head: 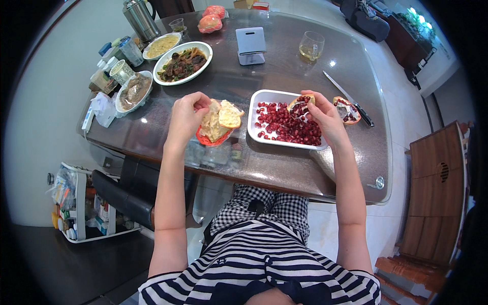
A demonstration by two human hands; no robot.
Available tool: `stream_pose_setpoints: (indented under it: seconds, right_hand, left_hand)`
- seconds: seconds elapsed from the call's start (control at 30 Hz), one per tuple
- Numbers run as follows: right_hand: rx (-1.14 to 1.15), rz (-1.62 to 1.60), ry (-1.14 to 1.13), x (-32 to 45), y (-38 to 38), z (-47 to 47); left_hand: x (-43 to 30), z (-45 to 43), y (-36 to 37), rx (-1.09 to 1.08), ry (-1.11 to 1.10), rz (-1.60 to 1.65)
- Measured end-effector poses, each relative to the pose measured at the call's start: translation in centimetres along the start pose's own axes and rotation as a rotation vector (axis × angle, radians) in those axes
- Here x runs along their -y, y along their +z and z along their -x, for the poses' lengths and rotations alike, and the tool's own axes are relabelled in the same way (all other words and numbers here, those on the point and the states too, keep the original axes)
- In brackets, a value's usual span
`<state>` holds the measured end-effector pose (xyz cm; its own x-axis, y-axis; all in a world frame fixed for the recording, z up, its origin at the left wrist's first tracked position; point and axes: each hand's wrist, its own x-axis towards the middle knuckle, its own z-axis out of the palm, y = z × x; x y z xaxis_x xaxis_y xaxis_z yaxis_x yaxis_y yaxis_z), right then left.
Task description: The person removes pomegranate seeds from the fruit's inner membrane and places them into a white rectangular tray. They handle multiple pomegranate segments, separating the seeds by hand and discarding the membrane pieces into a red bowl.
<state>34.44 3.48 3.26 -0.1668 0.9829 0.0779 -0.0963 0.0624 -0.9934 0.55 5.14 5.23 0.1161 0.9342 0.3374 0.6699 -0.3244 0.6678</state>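
Observation:
My right hand (326,118) grips a piece of pomegranate (301,106), its red seeds facing left, above the right part of a white plastic tray (254,131). Loose pomegranate seeds (284,124) cover much of the tray's bottom. Over at the left, my left hand (188,118) hovers at a heap of pomegranate peel and pale membrane (230,114), thumb and fingertips close together. Whether a small scrap is pinched there cannot be made out. Red foam fruit netting (214,141) lies under the heap. Another pomegranate chunk (347,110) rests right of the tray.
A knife (349,93) lies beside the chunk, touching or nearly so. Farther back stand a phone stand (251,45) and a glass of pale liquid (312,46). Several dishes of food, including an oval plate (158,78), and a steel thermos (140,19) occupy the left side.

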Motion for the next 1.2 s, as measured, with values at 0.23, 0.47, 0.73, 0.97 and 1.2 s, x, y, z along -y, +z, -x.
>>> stream_pose_setpoints:
  seconds: [0.23,0.47,0.73,0.97,1.2]
  right_hand:
    - [0.028,-0.04,-0.005,-0.1,-0.1,-0.1]
    - [0.025,-0.033,-0.051,0.0,-0.2,0.0]
    - [-0.03,-0.129,-0.1,-0.1,0.5,-0.1]
    - [-0.191,0.318,-0.248,-1.7,0.6,-0.4]
    - [-0.242,0.255,-0.268,-1.4,1.2,-0.3]
  left_hand:
    - [-1.5,0.3,-0.5,-0.075,0.161,-0.337]
    - [-5.8,-0.1,2.2,-0.143,0.263,-0.098]
    - [-9.5,0.4,13.0,0.18,-0.211,1.04]
    - [-10.8,-1.0,17.0,0.099,-0.353,1.358]
    - [-10.4,-1.4,17.4,0.098,-0.283,1.37]
